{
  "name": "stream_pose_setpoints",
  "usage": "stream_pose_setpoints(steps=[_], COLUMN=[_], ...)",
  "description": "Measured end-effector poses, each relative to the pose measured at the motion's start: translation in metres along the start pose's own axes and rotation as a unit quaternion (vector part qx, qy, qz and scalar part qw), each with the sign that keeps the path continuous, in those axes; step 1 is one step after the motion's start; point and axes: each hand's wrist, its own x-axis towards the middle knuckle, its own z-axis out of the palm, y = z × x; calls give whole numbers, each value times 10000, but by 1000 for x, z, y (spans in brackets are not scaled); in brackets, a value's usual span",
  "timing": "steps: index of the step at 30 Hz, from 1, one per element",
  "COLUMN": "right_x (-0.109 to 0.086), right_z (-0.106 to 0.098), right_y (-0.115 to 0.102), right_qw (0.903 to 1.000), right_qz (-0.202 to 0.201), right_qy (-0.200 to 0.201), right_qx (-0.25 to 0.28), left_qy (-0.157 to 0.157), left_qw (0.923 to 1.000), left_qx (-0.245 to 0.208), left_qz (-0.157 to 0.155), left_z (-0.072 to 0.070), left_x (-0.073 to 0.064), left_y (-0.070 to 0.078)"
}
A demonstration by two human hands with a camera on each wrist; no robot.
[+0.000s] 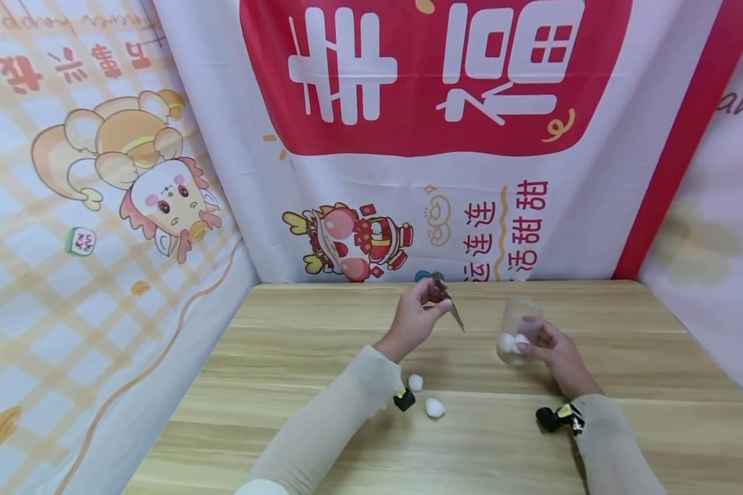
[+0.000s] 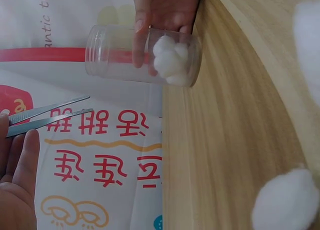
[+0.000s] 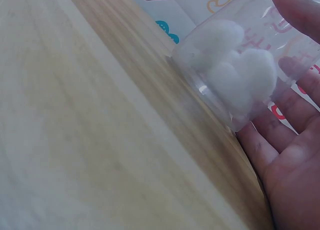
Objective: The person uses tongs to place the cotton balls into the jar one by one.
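In the head view my left hand (image 1: 408, 322) pinches metal tweezers (image 1: 452, 309) above the table, their tips pointing down and to the right. The left wrist view shows the tweezers (image 2: 52, 121) with their tips apart and nothing between them. My right hand (image 1: 562, 361) grips a clear, open-topped plastic jar (image 1: 523, 311), thumb on one side and fingers on the other. Several white cotton balls (image 3: 237, 77) lie at the jar's bottom. Two loose cotton balls, one (image 1: 415, 383) farther and one (image 1: 435, 408) nearer, rest on the table by my left forearm.
The wooden table (image 1: 297, 364) runs back to a printed cloth (image 1: 340, 175) hanging behind it. Another patterned cloth (image 1: 99, 275) hangs along the left side. Small black cameras sit at the left wrist (image 1: 404, 400) and the right wrist (image 1: 550, 419).
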Motion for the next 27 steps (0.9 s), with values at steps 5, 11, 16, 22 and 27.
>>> stream_pose_setpoints(steps=[5,11,16,22,27], right_x=[0,0,1,2,0], right_z=[1,2,1,0,1], right_y=[-1,-2,0,1,-1], right_qw=[10000,10000,10000,10000,10000], right_qz=[9,-50,-60,3,68], right_qy=[-10,8,55,67,47], right_qx=[36,-10,1,-68,-49], left_qy=[29,71,55,-14,-28], left_qw=[10000,10000,10000,9999,9997], left_qx=[64,50,32,123,164], left_qz=[-44,3,76,-94,-158], left_z=[-2,-6,-9,-14,-17], left_x=[-5,-9,-12,-16,-19], left_y=[-2,-4,-6,-11,-14])
